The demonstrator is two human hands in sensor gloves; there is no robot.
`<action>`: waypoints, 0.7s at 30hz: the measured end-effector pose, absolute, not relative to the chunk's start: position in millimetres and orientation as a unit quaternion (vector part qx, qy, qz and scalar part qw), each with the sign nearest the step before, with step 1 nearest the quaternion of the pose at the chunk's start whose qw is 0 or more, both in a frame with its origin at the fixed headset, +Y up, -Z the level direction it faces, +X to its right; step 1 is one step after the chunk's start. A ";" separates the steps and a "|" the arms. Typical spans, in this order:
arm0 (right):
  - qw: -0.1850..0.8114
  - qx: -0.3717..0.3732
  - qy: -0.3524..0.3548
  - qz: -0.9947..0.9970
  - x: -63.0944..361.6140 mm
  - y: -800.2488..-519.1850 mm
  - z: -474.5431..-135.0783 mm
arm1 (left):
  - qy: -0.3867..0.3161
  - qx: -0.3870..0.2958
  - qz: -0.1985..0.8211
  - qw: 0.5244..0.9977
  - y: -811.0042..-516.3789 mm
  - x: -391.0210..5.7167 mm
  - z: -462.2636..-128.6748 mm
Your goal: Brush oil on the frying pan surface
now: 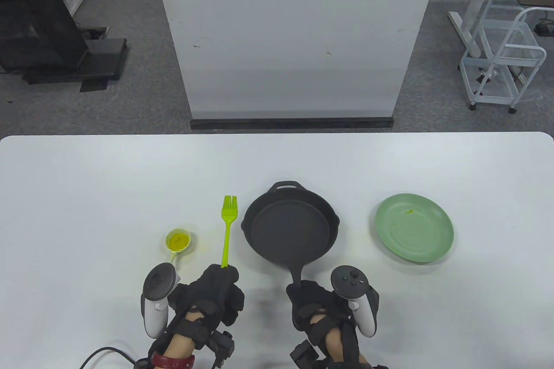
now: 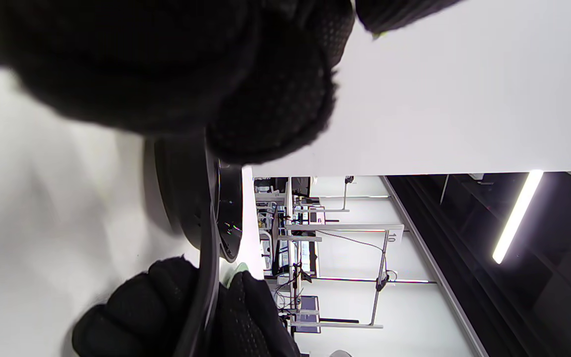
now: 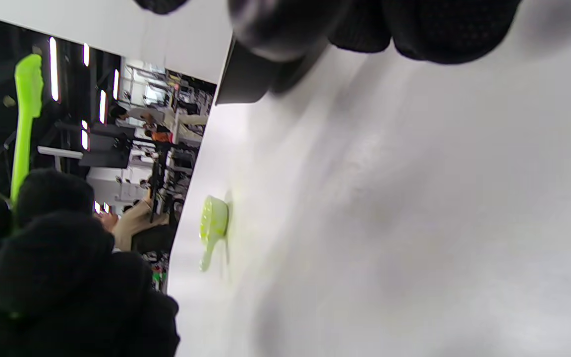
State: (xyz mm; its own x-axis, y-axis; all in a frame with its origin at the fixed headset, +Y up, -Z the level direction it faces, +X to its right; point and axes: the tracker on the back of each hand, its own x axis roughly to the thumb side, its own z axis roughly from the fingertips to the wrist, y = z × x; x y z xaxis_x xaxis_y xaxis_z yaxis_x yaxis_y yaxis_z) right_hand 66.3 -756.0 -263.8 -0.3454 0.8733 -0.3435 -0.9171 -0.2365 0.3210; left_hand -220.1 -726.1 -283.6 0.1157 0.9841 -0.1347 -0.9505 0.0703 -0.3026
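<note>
A black cast-iron frying pan (image 1: 290, 228) sits on the white table (image 1: 86, 191), its handle pointing toward me. My right hand (image 1: 303, 289) grips the end of that handle. My left hand (image 1: 223, 271) holds the bottom end of a lime-green silicone brush (image 1: 227, 226), its bristles pointing away, just left of the pan. A small yellow-green cup of oil (image 1: 178, 241) stands left of the brush. In the left wrist view the pan (image 2: 226, 213) shows edge-on with the right hand (image 2: 166, 307) on its handle. The right wrist view shows the brush (image 3: 25, 114) and the cup (image 3: 213, 223).
A pale green plate (image 1: 414, 227) lies to the right of the pan. A white panel (image 1: 294, 40) stands beyond the table's far edge. A cable (image 1: 104, 354) runs from my left wrist at the near edge.
</note>
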 end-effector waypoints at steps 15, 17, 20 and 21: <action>0.549 -0.026 0.210 0.809 86.1 -739.0 -254.7 | -0.047 -0.175 0.657 0.732 -732.9 -213.7 -284.7; 0.552 -0.013 0.190 0.812 87.3 -729.7 -253.4 | -0.048 -0.186 0.659 0.728 -735.1 -210.5 -285.8; 0.561 0.011 0.158 0.812 86.4 -715.3 -252.5 | -0.053 -0.211 0.684 0.697 -737.2 -202.3 -287.6; 0.566 0.020 0.151 0.810 85.3 -710.0 -252.2 | -0.055 -0.218 0.692 0.686 -736.1 -198.4 -288.4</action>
